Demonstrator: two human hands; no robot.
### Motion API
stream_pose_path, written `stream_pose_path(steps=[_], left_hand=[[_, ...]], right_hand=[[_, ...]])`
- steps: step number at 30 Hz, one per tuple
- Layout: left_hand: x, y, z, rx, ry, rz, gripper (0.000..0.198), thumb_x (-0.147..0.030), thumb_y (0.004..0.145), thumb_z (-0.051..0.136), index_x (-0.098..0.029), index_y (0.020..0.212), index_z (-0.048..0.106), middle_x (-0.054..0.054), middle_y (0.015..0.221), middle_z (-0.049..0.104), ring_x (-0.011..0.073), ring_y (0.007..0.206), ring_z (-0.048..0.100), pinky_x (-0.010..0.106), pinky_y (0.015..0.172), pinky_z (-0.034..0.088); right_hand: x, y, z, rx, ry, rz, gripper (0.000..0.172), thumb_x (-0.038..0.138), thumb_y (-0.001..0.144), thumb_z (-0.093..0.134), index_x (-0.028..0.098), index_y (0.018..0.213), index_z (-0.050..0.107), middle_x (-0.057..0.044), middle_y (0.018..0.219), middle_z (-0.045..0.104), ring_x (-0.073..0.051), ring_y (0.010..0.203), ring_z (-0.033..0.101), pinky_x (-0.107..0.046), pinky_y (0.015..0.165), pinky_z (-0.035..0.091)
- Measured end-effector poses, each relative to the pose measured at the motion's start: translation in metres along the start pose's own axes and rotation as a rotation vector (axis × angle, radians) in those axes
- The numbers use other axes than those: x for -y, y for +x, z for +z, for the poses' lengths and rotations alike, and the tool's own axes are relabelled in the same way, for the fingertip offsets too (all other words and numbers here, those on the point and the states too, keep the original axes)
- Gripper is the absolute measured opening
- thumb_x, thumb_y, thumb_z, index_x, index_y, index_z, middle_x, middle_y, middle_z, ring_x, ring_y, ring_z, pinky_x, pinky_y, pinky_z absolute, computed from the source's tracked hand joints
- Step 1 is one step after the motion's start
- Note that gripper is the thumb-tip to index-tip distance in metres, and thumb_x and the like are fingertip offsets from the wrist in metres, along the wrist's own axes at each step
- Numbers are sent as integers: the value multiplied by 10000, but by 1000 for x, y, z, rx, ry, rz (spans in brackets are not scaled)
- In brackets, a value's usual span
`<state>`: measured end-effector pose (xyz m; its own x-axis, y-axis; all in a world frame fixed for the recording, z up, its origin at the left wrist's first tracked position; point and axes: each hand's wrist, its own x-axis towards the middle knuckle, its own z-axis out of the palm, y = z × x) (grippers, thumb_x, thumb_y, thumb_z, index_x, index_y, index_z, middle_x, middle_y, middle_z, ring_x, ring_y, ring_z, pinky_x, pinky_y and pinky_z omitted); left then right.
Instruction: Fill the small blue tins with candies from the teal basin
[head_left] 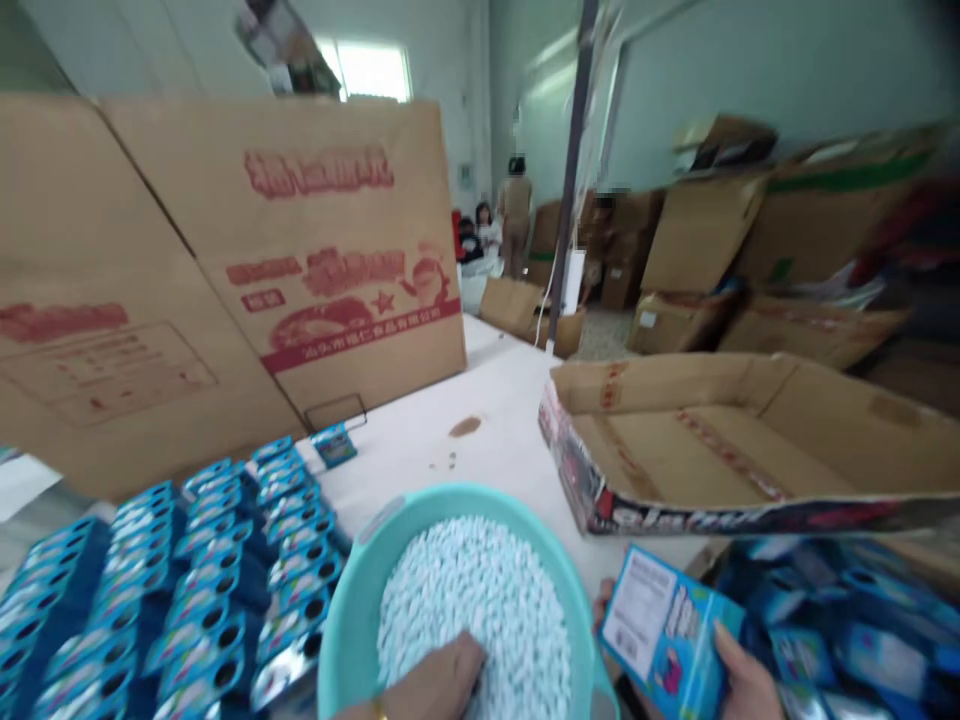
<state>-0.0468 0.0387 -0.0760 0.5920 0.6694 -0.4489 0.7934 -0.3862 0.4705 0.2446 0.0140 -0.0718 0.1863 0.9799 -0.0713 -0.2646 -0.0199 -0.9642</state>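
Observation:
My left hand [442,675] is down in a turquoise plastic basin [343,610] of small white pellets [480,570]. Its fingers look curled together, with the tips sunk among the pellets. A blue printed carton [671,635] with a white label panel is gripped in my right hand [746,680], just right of the basin. The thumb presses the carton's right side, and fingertips show at its left edge. To the left of the basin stand rows of small blue boxes [217,590] with round dark holes. One similar blue box [333,446] sits apart behind them.
A big brown carton [360,340] with red print stands at the back left of the white table [420,440]. An open cardboard tray [675,385] is at the right, above a pile of blue packages [862,640]. A dark pole [571,170] rises behind; people [516,215] are farther off.

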Motion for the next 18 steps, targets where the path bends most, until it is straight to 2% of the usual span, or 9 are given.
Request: stream_pose_path(steps=[3,6,8,13,15,18], left_hand=[[-15,-14,1,93,-90,16,537,-124,746,536,-189,1257,383,123,1220,567,242,1060,557,377,950,464],[-23,-18,-14,90,-226,81,388,-201,836,488,-191,1217,415,106,1175,583,219,1021,561,358,932,464],[-23,-19,-27,42,-268,105,342,-231,867,480,-187,1204,436,107,1172,586,221,1027,560,363,932,463],[-13,-35,-74,-154,-229,192,290,-246,920,439,-170,1198,464,119,1143,589,212,1010,568,362,908,469],[-10,-47,-98,-202,-177,203,290,-256,933,433,-172,1209,469,122,1163,589,212,1036,569,364,916,467],[-13,-65,-131,-236,-101,194,303,-269,948,433,-190,1238,472,112,1189,597,209,1066,576,356,916,472]], right_hand=[[7,-22,16,17,-11,-28,705,579,892,230,171,1420,462,-141,852,763,-352,844,732,-565,795,576],[10,-20,22,75,-40,-13,622,535,855,445,201,1375,502,-144,1011,742,-348,936,711,-519,807,580],[12,-17,26,97,-113,-11,625,487,803,597,234,1364,487,-136,1177,684,-337,1035,672,-489,841,573],[21,-15,50,170,-500,-143,874,429,723,751,271,1444,283,-120,1438,461,-300,1286,487,-479,1067,421],[24,-13,61,198,-652,-200,888,428,716,750,259,1440,265,-131,1445,430,-312,1315,448,-504,1094,384],[21,-9,75,216,-816,-285,813,391,728,719,240,1402,291,-142,1398,458,-320,1295,461,-524,1081,399]])
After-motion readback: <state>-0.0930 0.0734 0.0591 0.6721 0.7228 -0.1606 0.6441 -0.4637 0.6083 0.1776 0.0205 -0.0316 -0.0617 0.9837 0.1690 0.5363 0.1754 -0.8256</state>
